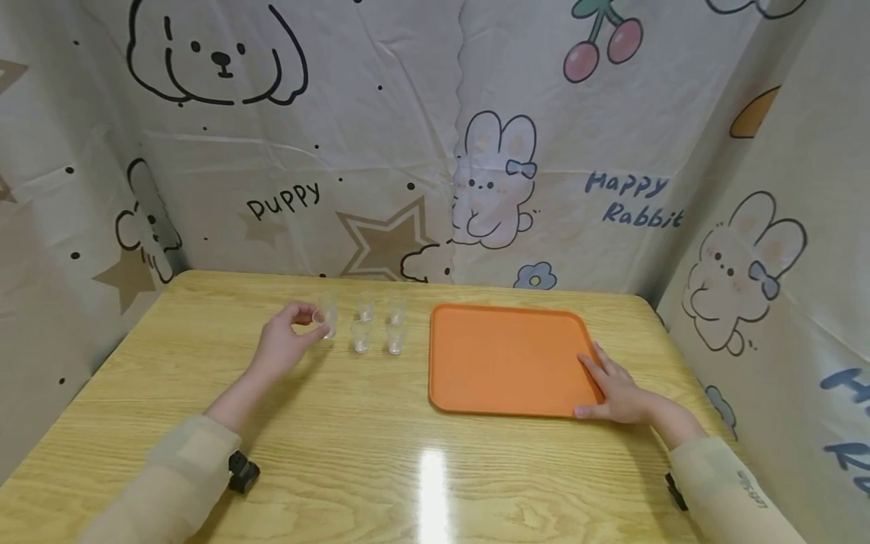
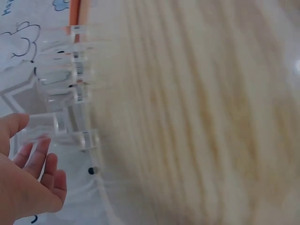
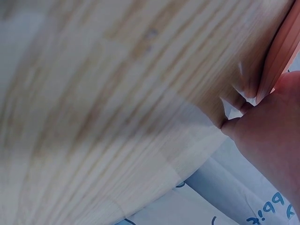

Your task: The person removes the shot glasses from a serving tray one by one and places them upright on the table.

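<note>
My left hand (image 1: 288, 336) is at the left end of a group of small clear cups, pinching one clear cup (image 2: 44, 124) between thumb and fingers. In the left wrist view its base sits higher than those of its neighbours. Several other clear cups (image 1: 361, 337) stand in short rows just right of this hand. An orange tray (image 1: 510, 363) lies flat to the right of the cups. Over its right rim rests my right hand (image 1: 617, 393), fingers spread and thumb by the near right corner. The right wrist view shows the back of this hand against the tray's side.
The wooden table (image 1: 326, 461) ends at a patterned curtain (image 1: 381, 136) behind the cups and tray. More curtain (image 1: 768, 287) hangs close along the right side. A bright light reflection lies on the table's near middle.
</note>
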`<action>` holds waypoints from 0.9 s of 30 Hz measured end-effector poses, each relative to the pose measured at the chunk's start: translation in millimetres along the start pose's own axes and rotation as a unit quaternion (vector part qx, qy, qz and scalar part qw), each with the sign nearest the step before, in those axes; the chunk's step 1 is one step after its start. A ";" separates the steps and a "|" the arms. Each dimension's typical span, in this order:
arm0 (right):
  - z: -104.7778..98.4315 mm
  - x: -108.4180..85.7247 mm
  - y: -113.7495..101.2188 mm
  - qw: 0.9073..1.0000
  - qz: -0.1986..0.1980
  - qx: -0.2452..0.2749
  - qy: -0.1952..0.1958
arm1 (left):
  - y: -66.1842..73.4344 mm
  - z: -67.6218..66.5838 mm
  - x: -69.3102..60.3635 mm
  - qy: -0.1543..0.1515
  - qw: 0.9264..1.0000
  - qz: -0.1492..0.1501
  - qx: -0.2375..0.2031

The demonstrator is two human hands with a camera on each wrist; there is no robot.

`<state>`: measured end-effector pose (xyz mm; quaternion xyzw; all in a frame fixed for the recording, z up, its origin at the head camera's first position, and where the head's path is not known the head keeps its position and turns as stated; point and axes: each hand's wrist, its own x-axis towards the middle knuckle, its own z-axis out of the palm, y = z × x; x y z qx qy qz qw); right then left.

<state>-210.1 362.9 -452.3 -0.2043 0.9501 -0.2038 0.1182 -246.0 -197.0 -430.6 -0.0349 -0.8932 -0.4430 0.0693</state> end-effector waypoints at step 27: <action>-22.2 6.5 -22.2 0.998 -0.008 -0.039 0.052 | 6.0 -22.3 -4.8 -0.102 0.992 -0.012 0.070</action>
